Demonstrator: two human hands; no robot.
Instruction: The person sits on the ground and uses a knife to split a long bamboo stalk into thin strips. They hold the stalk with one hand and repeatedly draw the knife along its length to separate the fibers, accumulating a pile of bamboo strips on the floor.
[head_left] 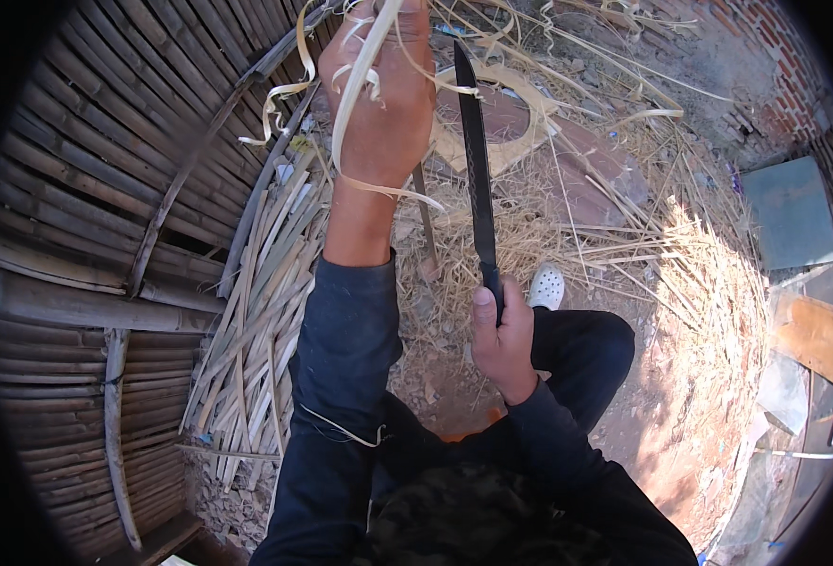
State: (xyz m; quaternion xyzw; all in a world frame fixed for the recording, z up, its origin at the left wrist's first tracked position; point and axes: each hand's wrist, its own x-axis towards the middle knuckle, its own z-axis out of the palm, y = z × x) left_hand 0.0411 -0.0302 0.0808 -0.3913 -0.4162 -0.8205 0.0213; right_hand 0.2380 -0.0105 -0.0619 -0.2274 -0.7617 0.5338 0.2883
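Observation:
My left hand is raised at the top edge, its fingers curled and partly cut off by the picture's rim. Pale bamboo strips with curling, shaved ends are gripped in it and trail over its back and wrist. In my right hand, closer to my body, is a long knife with a dark, narrow blade. The fingers wrap around its handle, the thumb lies along it, and the blade points away from me, to the right of my left hand and apart from it.
A slatted bamboo wall rises on the left, with a pile of split bamboo strips beside it. Shavings litter the ground around a pale sheet with a round hole. A brick wall and boards stand right.

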